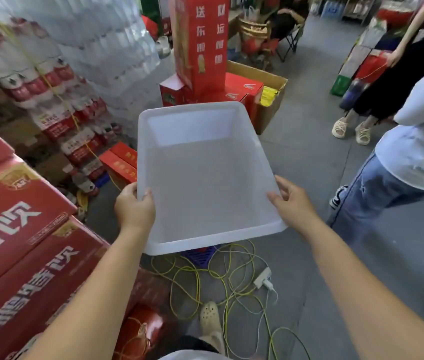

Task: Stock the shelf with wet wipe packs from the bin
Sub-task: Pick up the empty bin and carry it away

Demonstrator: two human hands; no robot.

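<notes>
Grips the bin [190, 107] near its near corners, left hand [134, 206] and right hand [292, 201] curled over the side rims, above floor cables [192, 271]; shows no wet wipe packs inside and no shelf, suggesting stocking finished or refill pending.

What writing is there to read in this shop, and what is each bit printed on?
"送东" and "财运": white characters on the tall red cardboard box; those below are blurred.
"250ml": small print on the stacked red drink cartons at left.
"特饮", probably: large white characters on those cartons, partly cut off.
Labels on the shrink-wrapped bottle packs: too blurred to read.
The translucent white plastic bin: no text.
</notes>
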